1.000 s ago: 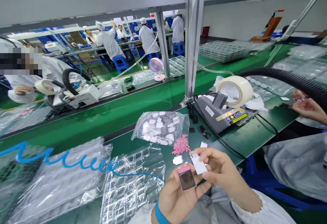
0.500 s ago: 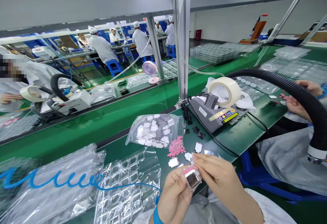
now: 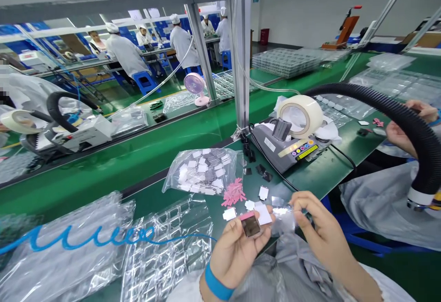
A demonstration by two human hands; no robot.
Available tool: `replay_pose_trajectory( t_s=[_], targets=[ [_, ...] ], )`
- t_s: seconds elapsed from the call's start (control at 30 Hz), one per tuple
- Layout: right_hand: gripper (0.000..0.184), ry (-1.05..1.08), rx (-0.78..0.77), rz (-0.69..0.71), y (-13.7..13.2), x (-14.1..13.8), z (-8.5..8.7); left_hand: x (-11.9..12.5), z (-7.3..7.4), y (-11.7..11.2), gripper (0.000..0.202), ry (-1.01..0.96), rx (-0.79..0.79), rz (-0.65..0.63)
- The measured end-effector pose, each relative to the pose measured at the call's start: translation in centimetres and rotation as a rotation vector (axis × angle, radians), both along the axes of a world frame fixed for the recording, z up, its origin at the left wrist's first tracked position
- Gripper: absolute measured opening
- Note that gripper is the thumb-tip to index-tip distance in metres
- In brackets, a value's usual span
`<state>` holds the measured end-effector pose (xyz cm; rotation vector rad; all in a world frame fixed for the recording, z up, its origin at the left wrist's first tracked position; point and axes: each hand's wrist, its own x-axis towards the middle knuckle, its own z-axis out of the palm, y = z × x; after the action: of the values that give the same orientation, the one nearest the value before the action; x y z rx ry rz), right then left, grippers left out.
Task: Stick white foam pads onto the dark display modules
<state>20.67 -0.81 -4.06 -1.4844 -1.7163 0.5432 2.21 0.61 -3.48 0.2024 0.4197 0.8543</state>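
My left hand [image 3: 237,251], with a blue wrist band, grips a small square part [image 3: 251,226] with a dark window and a pink strip along its upper edge. A white tab [image 3: 263,215] sticks out at its right side. To the right, apart from the part, is my right hand [image 3: 319,226]; its thumb and forefinger are pinched together, and what they hold, if anything, I cannot make out. Clear film [image 3: 284,219] lies beside those fingertips. Beyond the hands are loose white pieces [image 3: 229,214] and a pile of pink strips [image 3: 234,192].
A clear bag of white pieces [image 3: 201,173] lies behind the pink pile. Clear trays [image 3: 168,256] and a coiled blue cord [image 3: 93,240] are at left. A grey device [image 3: 285,143] carries a tape roll [image 3: 301,116]. A black hose [image 3: 389,109] arches at right, near a co-worker's hands [image 3: 401,134].
My right hand has moved right, away from the small part. My left hand has turned the part, and its white tab now shows. The view has shifted slightly.
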Motion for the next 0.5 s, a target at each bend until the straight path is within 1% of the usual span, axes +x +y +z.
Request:
replay_pose_trajectory(
  t_s=[0.03, 0.1, 0.13, 0.17, 0.2, 0.23, 0.3, 0.33, 0.4, 0.43, 0.5],
  targets=[
    [0.018, -0.057, -0.046, 0.005, 0.2, 0.7, -1.1, -0.1, 0.1, 0.0, 0.025, -0.002, 0.014, -0.012],
    [0.02, -0.134, -0.084, -0.004, 0.9, 1.7, -3.2, -0.2, 0.4, -0.1, 0.024, -0.016, 0.045, -0.037],
    [0.019, -0.149, -0.084, -0.013, 1.2, 2.0, -3.8, -0.2, 0.6, -0.1, 0.024, -0.021, 0.06, -0.052],
    [0.017, -0.147, -0.081, -0.022, 1.4, 2.2, -4.0, -0.2, 0.7, -0.2, 0.025, -0.021, 0.073, -0.07],
    [0.015, -0.142, -0.079, -0.023, 1.5, 2.2, -3.6, -0.1, 0.7, -0.2, 0.026, -0.016, 0.083, -0.088],
    [0.014, -0.125, -0.077, -0.003, 1.5, 2.0, -2.8, -0.1, 0.8, -0.3, 0.027, -0.007, 0.087, -0.105],
    [0.014, -0.063, -0.066, 0.089, 1.4, 1.4, 0.0, 0.1, 0.9, -0.4, 0.028, 0.017, 0.071, -0.124],
    [0.014, -0.009, -0.057, 0.196, 1.3, 1.0, 1.6, 0.1, 1.0, -0.4, 0.028, 0.031, 0.06, -0.13],
    [0.013, 0.009, -0.047, 0.381, 1.5, 0.1, 4.4, 0.3, 1.2, -0.5, 0.028, 0.067, 0.042, -0.141],
    [0.012, -0.002, -0.057, 0.451, 1.7, -0.4, 5.4, 0.3, 1.4, -0.6, 0.027, 0.084, 0.042, -0.15],
    [0.01, -0.041, -0.107, 0.523, 2.2, -1.3, 6.4, 0.4, 1.8, -0.6, 0.028, 0.11, 0.048, -0.165]
  ],
)
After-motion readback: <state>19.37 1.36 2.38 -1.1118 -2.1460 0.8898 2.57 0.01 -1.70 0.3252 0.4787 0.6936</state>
